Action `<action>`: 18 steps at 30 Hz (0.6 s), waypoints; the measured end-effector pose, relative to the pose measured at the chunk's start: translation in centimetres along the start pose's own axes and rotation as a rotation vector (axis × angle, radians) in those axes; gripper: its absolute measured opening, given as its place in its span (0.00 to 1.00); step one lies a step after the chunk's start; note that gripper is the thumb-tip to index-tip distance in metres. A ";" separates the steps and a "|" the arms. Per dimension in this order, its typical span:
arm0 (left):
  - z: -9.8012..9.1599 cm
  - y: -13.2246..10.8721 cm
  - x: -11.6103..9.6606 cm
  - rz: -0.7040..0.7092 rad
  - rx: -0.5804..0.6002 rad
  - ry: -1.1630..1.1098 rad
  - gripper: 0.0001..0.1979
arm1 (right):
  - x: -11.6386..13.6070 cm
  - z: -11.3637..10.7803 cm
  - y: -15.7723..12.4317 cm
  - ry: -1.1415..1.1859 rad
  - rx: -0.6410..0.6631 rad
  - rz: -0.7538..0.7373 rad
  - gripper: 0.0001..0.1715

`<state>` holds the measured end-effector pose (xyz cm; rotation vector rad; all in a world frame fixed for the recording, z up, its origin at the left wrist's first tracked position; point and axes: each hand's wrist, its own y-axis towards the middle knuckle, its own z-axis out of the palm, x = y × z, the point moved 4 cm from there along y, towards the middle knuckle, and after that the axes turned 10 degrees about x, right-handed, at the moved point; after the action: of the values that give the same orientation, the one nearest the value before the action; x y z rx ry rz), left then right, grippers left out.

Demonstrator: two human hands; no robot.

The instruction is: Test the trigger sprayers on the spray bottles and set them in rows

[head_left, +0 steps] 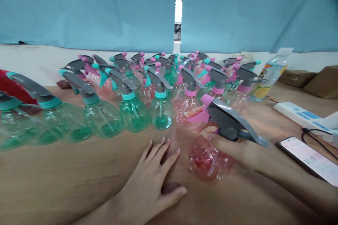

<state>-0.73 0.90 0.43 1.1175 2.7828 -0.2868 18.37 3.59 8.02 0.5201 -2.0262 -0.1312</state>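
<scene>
My right hand is closed around the neck of a pink spray bottle, whose round clear body stands on the brown table and whose grey trigger head with a pink nozzle points left. My left hand lies flat and open on the table just left of that bottle, fingers spread, holding nothing. Right behind both hands stand several green spray bottles and pink spray bottles in rows.
A smartphone with a lit screen lies at the right, beside a black cable and a white power strip. A clear drink bottle stands at the back right near cardboard boxes. Blue curtains hang behind.
</scene>
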 end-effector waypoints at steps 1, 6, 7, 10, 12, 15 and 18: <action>0.0 0.0 0.0 0.003 -0.002 0.000 0.33 | -0.1 0.0 0.0 -0.002 0.005 -0.001 0.07; 0.1 0.0 0.1 0.014 -0.015 0.001 0.33 | -0.3 0.0 0.0 -0.016 -0.009 -0.004 0.09; 0.1 0.0 0.1 0.013 -0.014 0.001 0.33 | -0.2 0.0 0.0 -0.008 0.005 0.000 0.09; 0.1 0.0 0.1 0.011 -0.015 -0.005 0.33 | 0.0 0.1 0.1 0.010 0.052 0.021 0.09; 0.0 0.0 0.1 0.013 -0.019 -0.010 0.33 | -0.1 0.1 0.0 0.014 0.062 0.039 0.08; 0.0 0.0 0.1 0.012 -0.016 -0.010 0.33 | -0.6 0.2 -0.2 0.029 0.068 0.047 0.09; 0.0 0.0 0.1 0.011 -0.014 0.004 0.33 | -1.0 0.2 -0.3 0.034 0.049 0.029 0.10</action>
<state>-0.81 1.00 0.35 1.1312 2.7766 -0.2643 18.70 3.72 7.06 0.5207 -2.0066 -0.0548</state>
